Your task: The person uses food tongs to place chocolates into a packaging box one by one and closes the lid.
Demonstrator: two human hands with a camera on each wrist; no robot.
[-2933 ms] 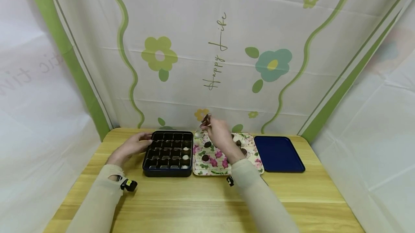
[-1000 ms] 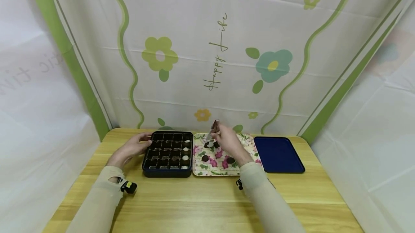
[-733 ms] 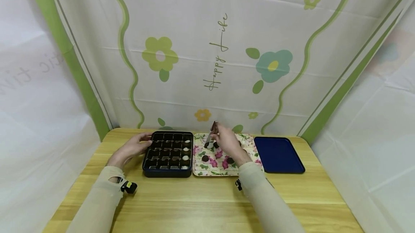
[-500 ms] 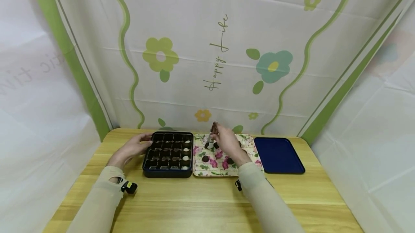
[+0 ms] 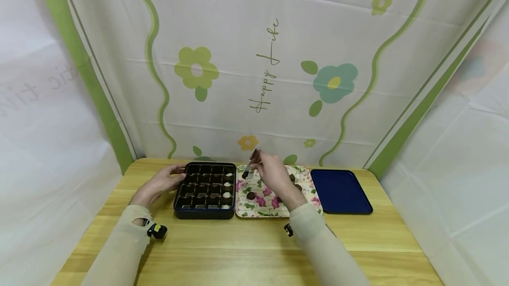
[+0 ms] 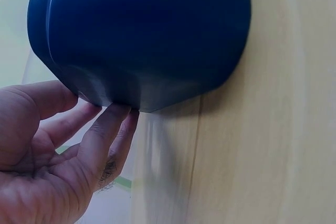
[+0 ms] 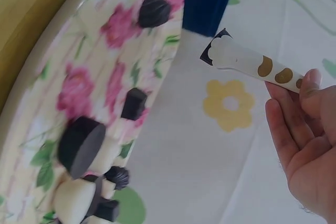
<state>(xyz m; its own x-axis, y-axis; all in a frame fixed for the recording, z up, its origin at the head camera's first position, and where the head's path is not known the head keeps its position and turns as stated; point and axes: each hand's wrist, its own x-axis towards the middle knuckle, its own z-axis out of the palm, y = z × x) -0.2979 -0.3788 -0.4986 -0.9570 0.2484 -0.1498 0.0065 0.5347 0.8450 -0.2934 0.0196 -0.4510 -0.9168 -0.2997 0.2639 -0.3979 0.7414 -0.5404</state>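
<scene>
My left hand (image 5: 165,181) rests its fingertips and thumb against the left side of a dark blue box (image 5: 204,214) with a black divided insert. In the left wrist view, the fingers touch the wall of the box (image 6: 157,40). My right hand (image 5: 274,174) pinches small tongs (image 5: 253,161), white with brown spots and paw-shaped tips in the right wrist view. Between those tips is a dark chocolate (image 5: 245,174), over the left back part of a floral tray (image 5: 270,213). Several white chocolates (image 5: 227,195) sit in the insert's right column.
Other chocolates lie on the tray: a dark round one (image 5: 251,196) at front left and several dark and white pieces (image 7: 81,145) nearer its right side, partly behind my right hand. A flat blue lid (image 5: 341,192) lies right of the tray. A printed curtain (image 5: 230,118) stands behind the table.
A white chocolate left the tongs and now sits in the insert's right column at the back. The tongs then took the dark chocolate and moved left with it. My left hand stayed put.
</scene>
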